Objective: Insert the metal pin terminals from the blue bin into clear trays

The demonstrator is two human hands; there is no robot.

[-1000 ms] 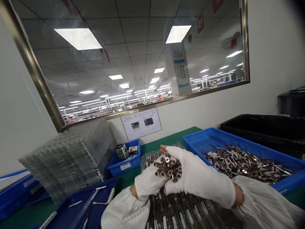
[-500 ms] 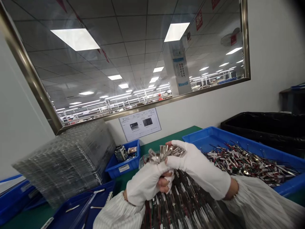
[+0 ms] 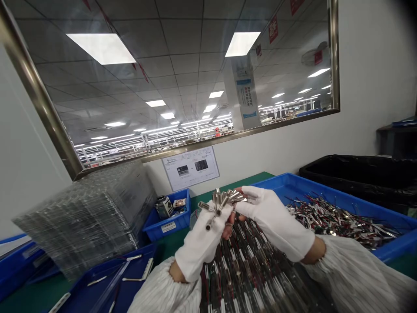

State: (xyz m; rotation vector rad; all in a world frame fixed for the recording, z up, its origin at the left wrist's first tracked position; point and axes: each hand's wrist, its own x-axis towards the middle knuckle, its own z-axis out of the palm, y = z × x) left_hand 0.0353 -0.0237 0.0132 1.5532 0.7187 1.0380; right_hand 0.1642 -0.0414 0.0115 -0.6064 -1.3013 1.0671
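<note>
A bunch of short silvery metal tubes (image 3: pixel 222 199) fans out over my left hand (image 3: pixel 201 243), whose fingers are curled around and under it. My right hand (image 3: pixel 276 222) has its thumb and fingertips closed at the right end of the same bunch. Both hands wear white gloves with bare fingertips. Some tube ends point toward me and show dark openings. Below my hands lies a clear plastic tray (image 3: pixel 249 265) with rows of thin parts with red, white and dark wires. My forearms cover its sides.
At the right, a blue bin (image 3: pixel 270 180) holds a heap of wired metal parts (image 3: pixel 342 221). Left stands a tall stack of clear plastic trays (image 3: pixel 87 213). A small blue box (image 3: pixel 172 227) and a flat dark-blue tray (image 3: pixel 107 278) are nearby. A black-lined container (image 3: pixel 355 174) stands behind right.
The tubes have spread apart, several now leaning over the back of my left glove. My left hand has turned, and my right hand has shifted slightly right along the bunch.
</note>
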